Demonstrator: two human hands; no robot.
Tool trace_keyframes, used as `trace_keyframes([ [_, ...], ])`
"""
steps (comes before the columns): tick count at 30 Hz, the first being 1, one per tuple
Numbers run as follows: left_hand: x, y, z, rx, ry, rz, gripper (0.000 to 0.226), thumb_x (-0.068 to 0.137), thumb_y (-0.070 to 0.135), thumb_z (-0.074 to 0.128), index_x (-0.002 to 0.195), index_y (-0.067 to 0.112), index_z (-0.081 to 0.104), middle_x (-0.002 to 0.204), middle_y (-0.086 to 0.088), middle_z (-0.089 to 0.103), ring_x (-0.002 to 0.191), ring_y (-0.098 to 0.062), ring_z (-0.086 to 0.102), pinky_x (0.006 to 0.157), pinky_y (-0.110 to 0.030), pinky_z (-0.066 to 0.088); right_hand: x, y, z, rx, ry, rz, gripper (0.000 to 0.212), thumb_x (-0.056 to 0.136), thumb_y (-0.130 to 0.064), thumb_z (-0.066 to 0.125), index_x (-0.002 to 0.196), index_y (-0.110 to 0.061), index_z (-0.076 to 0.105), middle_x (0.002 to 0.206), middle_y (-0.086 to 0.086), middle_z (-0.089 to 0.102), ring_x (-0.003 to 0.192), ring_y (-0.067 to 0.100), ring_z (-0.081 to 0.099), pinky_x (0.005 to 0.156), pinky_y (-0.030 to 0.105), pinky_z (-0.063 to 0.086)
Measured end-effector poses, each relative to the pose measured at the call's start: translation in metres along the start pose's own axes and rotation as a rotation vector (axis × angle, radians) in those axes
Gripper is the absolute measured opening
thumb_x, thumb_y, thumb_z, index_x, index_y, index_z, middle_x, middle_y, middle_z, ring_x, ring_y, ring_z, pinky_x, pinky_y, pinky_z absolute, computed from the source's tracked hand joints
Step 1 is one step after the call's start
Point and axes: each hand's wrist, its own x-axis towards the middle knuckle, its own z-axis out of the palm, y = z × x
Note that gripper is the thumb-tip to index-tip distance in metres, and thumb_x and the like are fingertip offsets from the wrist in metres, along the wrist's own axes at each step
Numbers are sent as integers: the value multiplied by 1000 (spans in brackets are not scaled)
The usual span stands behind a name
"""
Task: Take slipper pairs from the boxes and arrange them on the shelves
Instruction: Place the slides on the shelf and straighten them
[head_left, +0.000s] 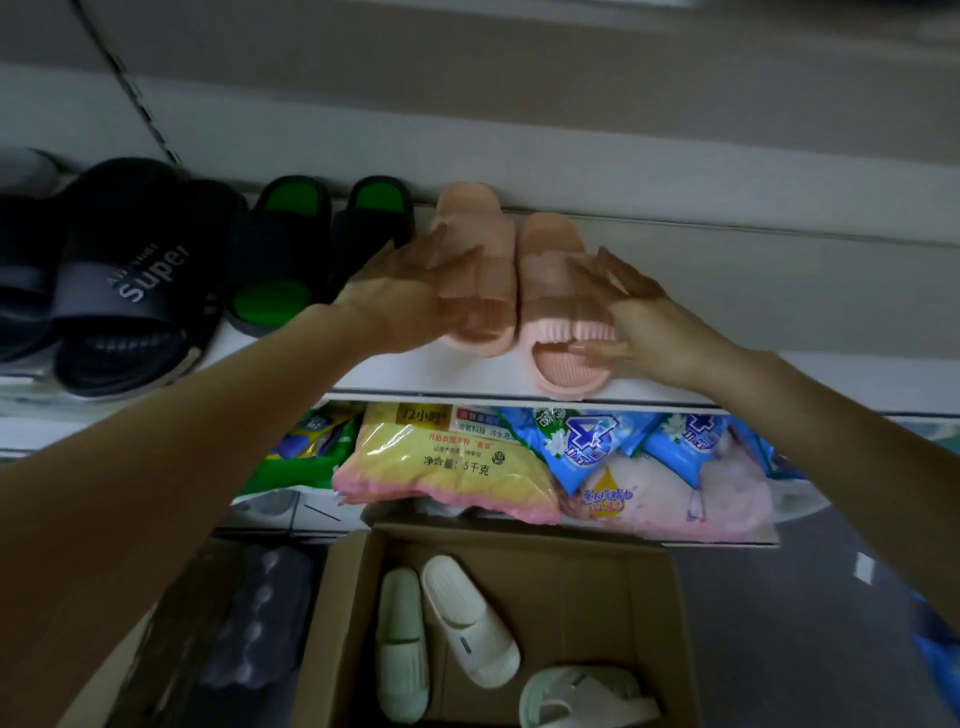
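1. The shelf (415, 374) under both hands already carries black slippers (119, 291) and green-lined slippers (280, 260), both beyond the left hand.
2. The cardboard box (597, 597), below and nearer than the hands, still holds at least three pale slippers (467, 618), so I judge the task partly done.
3. The left pink slipper (480, 244) and right pink slipper (550, 249) lie touching side by side on the shelf. Their long axes run front to back, with toe openings toward the person. The right one sits nearer the front edge, so the pair looks not yet level.
4. The left hand (410, 291) lies with fairly straight fingers over its slipper's strap. The right hand (639, 322) pinches the other strap, thumb at the toe opening.
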Motion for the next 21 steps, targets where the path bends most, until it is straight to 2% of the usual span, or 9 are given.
trace_keyframes([
  [4,-51,18,9,59,116,40,78,88,60,47,153,29,16,160,-10,16,144,-28,24,117,-43,17,-54,-22,9,-128,87,-51,88,82,-53,62,152,-30,14,161,9,9,144,31,20,114,44,27],
  [8,-115,51,27,-7,110,-40,75,90,53,52,152,24,20,160,-11,14,145,-30,20,117,-41,13,-126,-37,28,-186,37,-94,83,84,-53,60,151,-29,20,160,9,12,143,31,21,111,42,23],
  [12,-178,80,67,-21,37,-81,73,92,53,49,153,26,18,161,-9,11,146,-29,17,117,-41,11,-189,-39,67,-220,-90,-113,80,84,-60,55,151,-33,20,161,7,11,144,29,22,112,44,24],
  [15,-217,96,107,-57,-51,-102,72,92,51,51,152,26,20,161,-10,12,145,-29,19,116,-40,14,-222,-36,108,-182,-177,-121,78,84,-65,51,150,-33,23,159,10,18,142,32,27,110,45,27],
  [19,-262,101,174,-93,-153,-121,75,91,52,52,152,22,22,159,-9,16,143,-30,23,115,-41,19,-253,-30,175,-156,-359,-35,79,85,-65,46,151,-36,15,161,2,8,146,27,17,115,43,20],
  [21,-281,98,211,-105,-221,-149,76,91,55,48,153,22,19,160,-8,14,145,-28,21,117,-40,17,-266,-25,211,-109,-450,36,78,86,-64,47,151,-38,12,161,2,5,146,27,16,115,44,18],
])
